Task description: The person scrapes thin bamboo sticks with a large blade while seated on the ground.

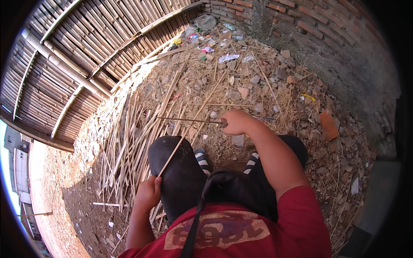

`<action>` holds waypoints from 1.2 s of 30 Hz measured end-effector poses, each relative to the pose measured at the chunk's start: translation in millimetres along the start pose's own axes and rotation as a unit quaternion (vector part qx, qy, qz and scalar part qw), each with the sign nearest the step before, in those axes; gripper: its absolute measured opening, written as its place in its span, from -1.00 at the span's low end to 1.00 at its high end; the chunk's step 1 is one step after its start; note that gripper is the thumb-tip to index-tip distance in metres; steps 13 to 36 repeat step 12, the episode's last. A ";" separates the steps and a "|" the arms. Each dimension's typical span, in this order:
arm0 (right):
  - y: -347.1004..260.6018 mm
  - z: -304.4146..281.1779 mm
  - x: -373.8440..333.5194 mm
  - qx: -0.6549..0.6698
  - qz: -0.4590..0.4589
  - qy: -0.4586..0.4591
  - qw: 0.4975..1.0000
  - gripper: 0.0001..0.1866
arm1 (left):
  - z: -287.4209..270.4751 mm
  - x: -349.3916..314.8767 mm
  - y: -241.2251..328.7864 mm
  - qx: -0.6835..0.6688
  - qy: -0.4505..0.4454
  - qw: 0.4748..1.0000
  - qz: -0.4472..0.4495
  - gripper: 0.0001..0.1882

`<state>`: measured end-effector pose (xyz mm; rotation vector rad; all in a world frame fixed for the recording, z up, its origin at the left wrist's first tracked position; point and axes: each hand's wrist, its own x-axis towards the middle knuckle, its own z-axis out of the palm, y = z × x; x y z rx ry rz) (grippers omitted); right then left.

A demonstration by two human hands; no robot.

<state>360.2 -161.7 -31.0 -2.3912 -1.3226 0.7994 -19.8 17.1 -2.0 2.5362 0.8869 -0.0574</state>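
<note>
My left hand (148,192) is closed round the lower end of a thin bamboo strip (175,150), beside my left knee. The strip slants up and to the right, past the knee. My right hand (235,121) grips the handle of a long knife (189,120), held out in front of my knees. Its narrow dark blade points left and crosses the strip in view; whether they touch I cannot tell. A pile of loose bamboo strips (124,150) lies on the ground to the left of my left knee.
Rubble, dry straw and litter cover the ground (258,92). A slatted bamboo wall (112,34) stands at the far left, a brick wall (309,28) at the far right. A broken orange tile (329,126) lies to the right. My sandalled feet (202,161) are between my knees.
</note>
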 end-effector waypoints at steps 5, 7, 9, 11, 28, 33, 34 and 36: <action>24.9 1.8 5.6 0.048 0.059 0.065 0.995 -0.64 | -0.2 2.6 2.7 0.033 0.001 0.999 -0.010 -0.56; 10.3 10.0 2.5 0.009 0.020 0.043 0.999 -0.63 | -4.0 2.1 5.9 0.030 -0.006 0.999 -0.013 -0.55; -15.0 8.2 -6.4 -0.018 -0.018 -0.013 1.000 -0.62 | -5.9 1.1 5.8 0.029 -0.008 0.999 -0.012 -0.54; -11.7 3.7 -5.2 -0.018 -0.030 -0.035 0.999 -0.52 | -4.9 0.0 2.3 0.029 -0.002 1.000 -0.006 -0.53; -3.2 -1.7 -5.8 -0.018 -0.033 -0.046 0.998 -0.46 | -5.4 -0.7 2.5 0.030 -0.002 1.000 -0.006 -0.53; -3.2 -1.7 -5.8 -0.018 -0.033 -0.046 0.998 -0.46 | -5.4 -0.7 2.5 0.030 -0.002 1.000 -0.006 -0.53; -3.2 -1.7 -5.8 -0.018 -0.033 -0.046 0.998 -0.46 | -5.4 -0.7 2.5 0.030 -0.002 1.000 -0.006 -0.53; -3.2 -1.7 -5.8 -0.018 -0.033 -0.046 0.998 -0.46 | -5.4 -0.7 2.5 0.030 -0.002 1.000 -0.006 -0.53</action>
